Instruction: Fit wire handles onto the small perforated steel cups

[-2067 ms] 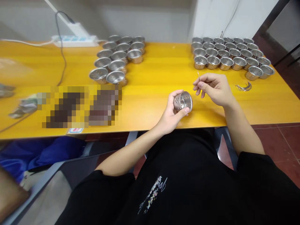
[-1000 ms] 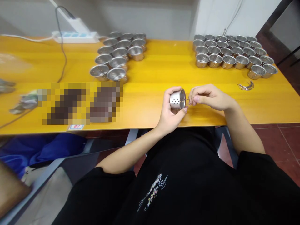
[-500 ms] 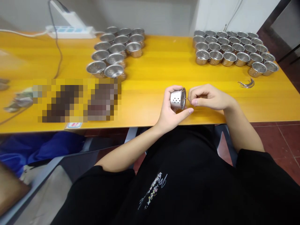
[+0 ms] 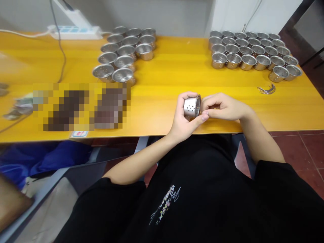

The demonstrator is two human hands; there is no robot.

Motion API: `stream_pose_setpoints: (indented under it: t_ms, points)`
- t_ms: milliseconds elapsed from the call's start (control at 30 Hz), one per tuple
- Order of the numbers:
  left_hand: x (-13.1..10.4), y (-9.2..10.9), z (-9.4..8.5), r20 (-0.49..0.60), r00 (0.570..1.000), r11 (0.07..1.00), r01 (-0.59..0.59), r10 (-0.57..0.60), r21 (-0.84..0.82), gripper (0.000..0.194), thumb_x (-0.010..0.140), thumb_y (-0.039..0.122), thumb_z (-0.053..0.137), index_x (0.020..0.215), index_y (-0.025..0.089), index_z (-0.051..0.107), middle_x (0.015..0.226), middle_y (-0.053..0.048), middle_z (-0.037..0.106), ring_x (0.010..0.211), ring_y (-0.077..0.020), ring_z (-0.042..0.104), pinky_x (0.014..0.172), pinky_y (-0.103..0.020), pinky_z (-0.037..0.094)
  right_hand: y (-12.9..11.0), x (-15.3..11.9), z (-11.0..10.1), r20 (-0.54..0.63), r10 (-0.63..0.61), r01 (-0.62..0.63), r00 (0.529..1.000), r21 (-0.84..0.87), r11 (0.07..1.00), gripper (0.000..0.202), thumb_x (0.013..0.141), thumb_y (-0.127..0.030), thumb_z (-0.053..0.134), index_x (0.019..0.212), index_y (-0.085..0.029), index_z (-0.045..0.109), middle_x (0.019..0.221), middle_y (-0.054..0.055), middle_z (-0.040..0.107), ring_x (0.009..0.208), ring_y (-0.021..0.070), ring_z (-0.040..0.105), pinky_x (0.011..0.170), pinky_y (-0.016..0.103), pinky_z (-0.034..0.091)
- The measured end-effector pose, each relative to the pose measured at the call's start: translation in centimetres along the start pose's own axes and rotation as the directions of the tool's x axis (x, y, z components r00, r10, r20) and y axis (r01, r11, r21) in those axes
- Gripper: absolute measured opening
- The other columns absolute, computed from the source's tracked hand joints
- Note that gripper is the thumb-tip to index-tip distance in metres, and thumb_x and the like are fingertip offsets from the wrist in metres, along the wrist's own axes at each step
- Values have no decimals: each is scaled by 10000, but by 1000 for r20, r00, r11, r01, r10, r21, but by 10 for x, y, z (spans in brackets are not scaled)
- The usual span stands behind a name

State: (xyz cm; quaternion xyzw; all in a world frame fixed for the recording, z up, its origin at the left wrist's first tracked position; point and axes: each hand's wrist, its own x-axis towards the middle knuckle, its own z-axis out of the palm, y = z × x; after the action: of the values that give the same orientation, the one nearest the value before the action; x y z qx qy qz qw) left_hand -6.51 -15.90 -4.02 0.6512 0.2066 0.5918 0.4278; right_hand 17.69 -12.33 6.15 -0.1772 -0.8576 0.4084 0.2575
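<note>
A perforated metal cup [image 4: 191, 106] lies on its side in my left hand [image 4: 182, 118], its open mouth facing right. The fingers of that hand wrap behind the cup and its thumb reaches below the rim. My right hand [image 4: 222, 107] is at the cup's mouth with its fingers pinched together; whatever they hold is hidden. The right fingertips are close to the left thumb tip. Farther right, a small bunch of curved metal wires [image 4: 267, 89] rests on the yellow table [image 4: 162, 116].
Rows of metal cups stand at the back right [image 4: 248, 62] and back left [image 4: 124, 75]. A power strip [image 4: 76, 32] with cables lies at the far left. Two blurred dark items and a crumpled object [image 4: 21, 104] are on the left. Another person's arm [image 4: 12, 202] shows at lower left.
My right hand has moved slightly left, closer to the cup's mouth and the left thumb. The thin piece seen earlier between its fingers and the cup no longer shows.
</note>
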Motion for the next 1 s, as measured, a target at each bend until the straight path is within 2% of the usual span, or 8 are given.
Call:
stream_pose_setpoints:
  t_ms: [133, 267, 333, 467, 567, 633, 800, 1000]
  points:
    - [3, -2, 0, 15, 992, 992, -126, 125, 14, 882, 1079, 948, 954, 1665, 376, 625, 1438, -74, 697, 1192, -246, 747, 1064, -408, 690, -2, 1, 3, -3, -37, 37, 999, -49, 998, 585, 1291, -571, 808, 854, -193, 713, 833, -12, 684, 773, 125, 589, 752, 267, 486]
    - [10, -5, -1, 45, 966, 966, -256, 255, 18, 831, 1094, 891, 984, 1661, 371, 669, 1394, -60, 713, 1140, -219, 748, 1001, -359, 679, -7, 2, 6, -21, -86, 83, 996, -102, 991, 533, 1292, -412, 774, 823, -195, 647, 800, -31, 607, 740, 111, 538, 730, 260, 451]
    - [12, -5, -1, 44, 958, 958, -286, 285, 12, 809, 1104, 875, 985, 1659, 368, 684, 1383, -59, 709, 1126, -215, 738, 997, -359, 674, -9, 3, 7, -30, -123, 118, 992, -122, 985, 521, 1276, -350, 765, 801, -200, 615, 781, -42, 563, 714, 103, 508, 707, 257, 430]
    - [12, -5, 1, 41, 951, 951, -308, 307, 14, 779, 1124, 854, 975, 1655, 361, 686, 1377, -58, 694, 1103, -213, 717, 1008, -382, 672, -12, 6, 9, -15, -188, 185, 982, -122, 975, 503, 1244, -280, 770, 777, -201, 598, 759, -54, 540, 679, 88, 488, 676, 244, 413]
    - [10, -7, 0, 57, 947, 947, -319, 317, 32, 767, 1143, 828, 964, 1672, 357, 671, 1404, -69, 693, 1132, -226, 727, 1002, -393, 678, -12, 6, 10, -21, -195, 190, 981, -134, 973, 489, 1217, -230, 753, 763, -202, 574, 742, -61, 520, 661, 80, 476, 664, 237, 403]
    - [9, -9, -3, 71, 945, 945, -323, 319, 59, 761, 1153, 804, 957, 1693, 358, 660, 1439, -82, 698, 1187, -246, 746, 1019, -407, 688, -13, 6, 11, -23, -190, 185, 982, -141, 973, 486, 1210, -227, 747, 759, -204, 569, 738, -61, 522, 655, 79, 480, 661, 237, 405]
    - [7, -13, -7, 84, 941, 933, -337, 329, 122, 756, 1174, 806, 914, 1723, 351, 661, 1523, -121, 710, 1397, -323, 763, 1174, -493, 699, -14, 6, 9, -21, -178, 173, 984, -140, 975, 487, 1201, -235, 756, 751, -204, 572, 724, -63, 534, 642, 75, 483, 649, 234, 401]
    - [5, -10, -5, 64, 945, 928, -326, 319, 179, 684, 1173, 689, 955, 1713, 366, 689, 1544, -120, 730, 1474, -358, 751, 1238, -557, 676, -19, 6, 8, -21, -183, 179, 983, -128, 975, 488, 1182, -201, 752, 739, -200, 548, 715, -70, 511, 637, 66, 447, 637, 231, 369]
